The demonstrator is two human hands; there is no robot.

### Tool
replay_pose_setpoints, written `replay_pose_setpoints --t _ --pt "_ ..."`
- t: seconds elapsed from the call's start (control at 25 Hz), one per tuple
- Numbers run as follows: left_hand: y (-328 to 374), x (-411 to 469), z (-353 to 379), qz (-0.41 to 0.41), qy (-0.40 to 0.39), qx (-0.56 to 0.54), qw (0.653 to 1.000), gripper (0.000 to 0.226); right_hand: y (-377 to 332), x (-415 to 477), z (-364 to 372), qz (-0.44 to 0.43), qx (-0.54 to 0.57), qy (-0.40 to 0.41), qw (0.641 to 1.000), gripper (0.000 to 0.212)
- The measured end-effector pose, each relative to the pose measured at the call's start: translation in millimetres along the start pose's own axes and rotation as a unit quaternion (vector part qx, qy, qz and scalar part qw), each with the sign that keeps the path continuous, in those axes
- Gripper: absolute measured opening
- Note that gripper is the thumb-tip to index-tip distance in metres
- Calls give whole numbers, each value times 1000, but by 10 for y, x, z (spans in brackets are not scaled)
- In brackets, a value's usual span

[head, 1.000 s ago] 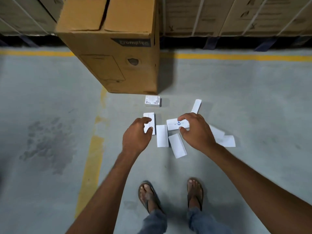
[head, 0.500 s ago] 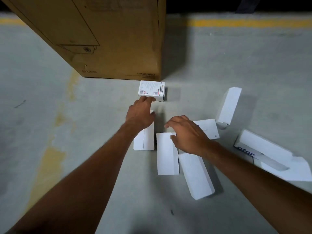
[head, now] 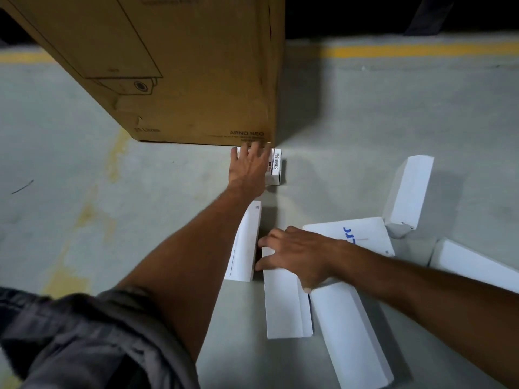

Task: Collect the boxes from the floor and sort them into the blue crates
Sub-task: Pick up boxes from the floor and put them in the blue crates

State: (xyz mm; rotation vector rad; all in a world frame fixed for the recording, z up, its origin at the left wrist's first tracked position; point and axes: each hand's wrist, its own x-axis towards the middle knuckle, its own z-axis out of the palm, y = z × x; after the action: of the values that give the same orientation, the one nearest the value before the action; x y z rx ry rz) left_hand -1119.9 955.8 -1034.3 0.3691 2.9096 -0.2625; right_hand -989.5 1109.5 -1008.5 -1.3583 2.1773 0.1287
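A large brown cardboard carton (head: 179,68) stood on the grey concrete floor (head: 365,116), with "ARNO NEO" printed near its bottom edge and a line drawing on its side. A yellow painted line (head: 421,49) ran across the floor behind it, and a worn, patchy yellow stripe (head: 87,217) ran down the left.

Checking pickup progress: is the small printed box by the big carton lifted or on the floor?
On the floor. The small printed box rests on the concrete against the carton, left hand spread over it.
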Motion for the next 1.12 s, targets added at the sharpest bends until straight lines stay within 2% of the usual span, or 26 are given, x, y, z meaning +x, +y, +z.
replay_pose_setpoints --t 0.12,0.28,0.44,0.56,0.72,1.0,1.12 --pt "-100 -145 -55 -29 47 -20 998 95 11 35 -49 -6 -46 3 999 98" --pt "-362 -523 -106 -74 97 -107 987 99 100 -30 -344 11 -13 44 999 73" --pt "-689 -813 -151 -132 98 -176 971 100 140 92 -614 18 -12 -53 998 79" --pt "-797 -998 -116 -142 94 -166 971 93 -77 199 -389 -6 -10 -133 991 90" --pt "-846 -1215 -35 -167 92 -126 973 86 -150 210 -216 -20 -21 -95 995 84" --pt "-901 -1476 51 -187 89 -103 973 83 -75 295 -299 1 -21 -83 996 80" --pt "-917 -1567 107 -199 72 -118 970 82 -43 306 -510 5 6 -121 993 69"
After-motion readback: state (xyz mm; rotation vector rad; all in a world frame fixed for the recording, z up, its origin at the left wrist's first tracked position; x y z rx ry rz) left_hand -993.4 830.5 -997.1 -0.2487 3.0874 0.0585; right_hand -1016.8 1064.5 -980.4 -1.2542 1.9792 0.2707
